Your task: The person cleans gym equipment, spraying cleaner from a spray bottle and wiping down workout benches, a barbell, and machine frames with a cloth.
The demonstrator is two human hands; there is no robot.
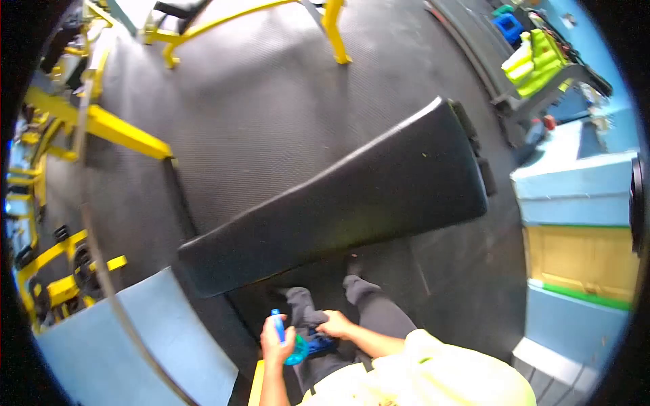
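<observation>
My left hand (276,344) is at the bottom centre, its fingers wrapped round a spray bottle with a blue top (278,325) and a teal, see-through body (298,350). Just to its right is my right hand (333,324), in front of my dark trousers, with its fingers closed. Dark grey fabric lies at its fingertips; whether that is a cloth or my trouser leg I cannot tell. A dark blue item (321,344) shows below the right hand, partly hidden. Beyond both hands, apart from them, a long black padded bench (338,203) stretches diagonally.
Yellow gym frames (128,132) stand at left and at the top (237,13). A light blue panel (142,338) is at lower left. On the right are a blue and wooden box-like unit (579,189) and a bright yellow garment (535,64) draped over equipment. Black rubber flooring (271,101) surrounds the bench.
</observation>
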